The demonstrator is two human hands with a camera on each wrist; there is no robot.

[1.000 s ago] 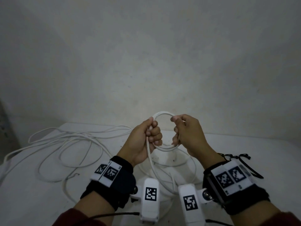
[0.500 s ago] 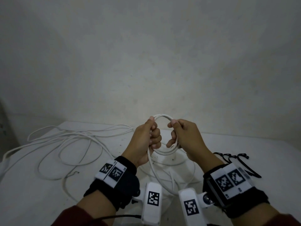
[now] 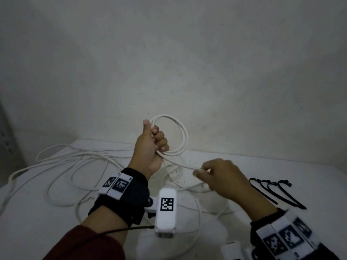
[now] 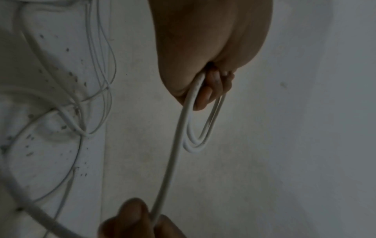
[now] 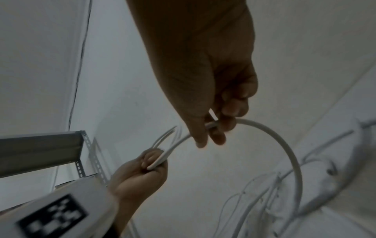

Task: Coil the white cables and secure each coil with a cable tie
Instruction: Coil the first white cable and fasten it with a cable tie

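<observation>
My left hand [image 3: 152, 147] is raised above the table and grips a small coil of white cable [image 3: 185, 136], two or three loops that stand upright to the right of its fingers. In the left wrist view the coil [image 4: 196, 145] hangs from the curled fingers [image 4: 205, 98]. A straight run of the same cable [image 3: 180, 163] leads down and right to my right hand [image 3: 217, 175], which pinches it low over the table. The right wrist view shows the pinch [image 5: 213, 124] and the cable [image 5: 284, 145] arcing away. Loose white cable [image 3: 75, 166] sprawls over the left of the table.
Several black cable ties [image 3: 277, 192] lie on the white table [image 3: 37, 222] to the right of my right hand. A plain wall stands close behind the table. A grey metal shelf frame [image 5: 40, 145] shows at the left in the right wrist view.
My right hand has let go of the coil and slid down and right along the cable. My left hand has lifted the coil higher, holding it alone.
</observation>
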